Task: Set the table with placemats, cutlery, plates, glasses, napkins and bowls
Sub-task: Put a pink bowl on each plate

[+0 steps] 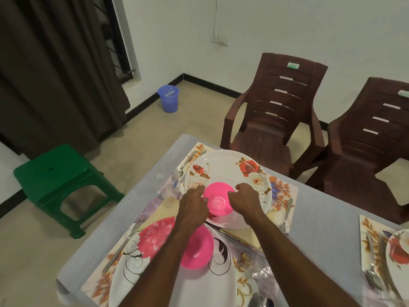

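From the head camera, both forearms reach up from the bottom of the frame to its centre, where the left hand (pixel 194 201) and right hand (pixel 244 199) flank an upturned pink bowl (pixel 218 199), curled fingers (pixel 200 189) gripping its rim on either side. The bowl sits on a rose-patterned white plate (pixel 228 171) on the grey desk (pixel 321 213). A second pink bowl (pixel 197 251) rests on a nearer plate (pixel 137 269), lower centre.

Near white plate with pink flower print (pixel 155 269) cut by bottom edge, rose-patterned plate (pixel 398 251) cut by right edge and blurred, lower pink plastic bowl (pixel 199 249) partly hidden behind forearm, clear glass (pixel 160 171) barely discernible
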